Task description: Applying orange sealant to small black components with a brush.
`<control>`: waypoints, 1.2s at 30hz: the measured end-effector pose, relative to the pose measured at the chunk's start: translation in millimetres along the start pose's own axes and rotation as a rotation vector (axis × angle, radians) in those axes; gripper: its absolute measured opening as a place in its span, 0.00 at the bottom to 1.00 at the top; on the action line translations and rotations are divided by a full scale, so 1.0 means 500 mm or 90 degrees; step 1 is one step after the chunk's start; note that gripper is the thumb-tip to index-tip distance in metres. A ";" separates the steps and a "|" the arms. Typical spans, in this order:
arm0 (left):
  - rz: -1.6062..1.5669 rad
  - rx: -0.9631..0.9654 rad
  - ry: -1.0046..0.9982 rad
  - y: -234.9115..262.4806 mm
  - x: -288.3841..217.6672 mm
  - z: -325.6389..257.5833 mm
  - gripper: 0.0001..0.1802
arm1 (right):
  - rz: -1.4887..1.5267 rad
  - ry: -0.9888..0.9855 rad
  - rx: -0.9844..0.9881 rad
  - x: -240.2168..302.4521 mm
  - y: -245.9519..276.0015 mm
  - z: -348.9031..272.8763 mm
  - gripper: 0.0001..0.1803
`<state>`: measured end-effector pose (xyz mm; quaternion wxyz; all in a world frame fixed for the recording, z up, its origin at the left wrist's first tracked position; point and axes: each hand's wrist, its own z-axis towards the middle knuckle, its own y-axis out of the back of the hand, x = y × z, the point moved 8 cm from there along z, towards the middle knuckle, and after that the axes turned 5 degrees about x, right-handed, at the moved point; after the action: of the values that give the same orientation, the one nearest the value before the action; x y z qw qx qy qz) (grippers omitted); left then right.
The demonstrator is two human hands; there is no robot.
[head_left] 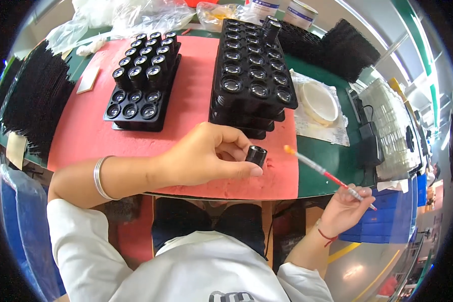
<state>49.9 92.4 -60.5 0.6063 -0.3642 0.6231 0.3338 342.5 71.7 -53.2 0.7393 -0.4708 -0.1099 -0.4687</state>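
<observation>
Over the pink mat, the grip of the left hand pinched a near-upright black barrel, left of the tip of a slanting brush pinched by the right hand.

Black cylinder partly hidden by left hand, white shirt cropped below

Along the far side of the green bench I can see crumpled clear plastic bags near a white tin, with a dark ridged stack at the left end and blue bins beside yellow floor lines.
</observation>
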 end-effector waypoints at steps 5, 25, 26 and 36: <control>-0.018 0.000 0.011 -0.004 -0.008 -0.001 0.15 | -0.102 0.021 0.066 0.003 -0.040 -0.015 0.18; -0.043 0.075 -0.016 -0.012 0.004 0.007 0.13 | -0.272 0.103 0.092 0.013 -0.044 -0.017 0.17; -0.040 0.076 -0.016 -0.013 0.004 0.006 0.13 | -0.271 0.102 0.097 0.013 -0.044 -0.018 0.17; 0.358 0.038 -0.148 -0.026 -0.053 -0.022 0.15 | -0.176 0.042 -0.033 -0.025 0.023 -0.005 0.17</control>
<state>55.3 77.7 -33.1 0.5679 -0.1193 0.6353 0.5096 344.0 78.4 -69.0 0.6585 -0.4546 -0.1372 -0.5839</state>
